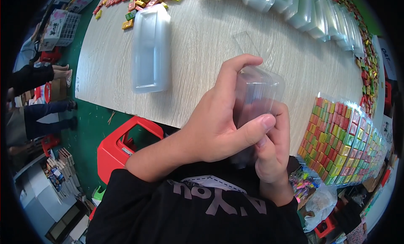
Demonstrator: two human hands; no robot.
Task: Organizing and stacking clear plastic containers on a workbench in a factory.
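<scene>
From the head camera, the left hand and the right hand are both closing around a stack of clear plastic lids, holding it up over the near edge of the wooden table. The left fingers are wrapping over the top and far side of the stack, with the thumb pressing across its near face; the right hand is cupping it from below and to the right, just under that thumb.

The stack is looking very light, thin-walled and springy, and probably slick, so the nested pieces may be sliding on one another. Gripping across the short sides, at the rims where the plastic is stiffest, seems safer than squeezing the flat middle, which would likely buckle.

The pieces are see-through, rounded at the corners and tightly nested, with edges showing as fine lines.

Beyond the grip to the left, another stack of clear trays is lying on the table. To the right of the grip, a block of small coloured boxes is sitting near the table's edge. Below left, a red stool is standing on the green floor.
</scene>
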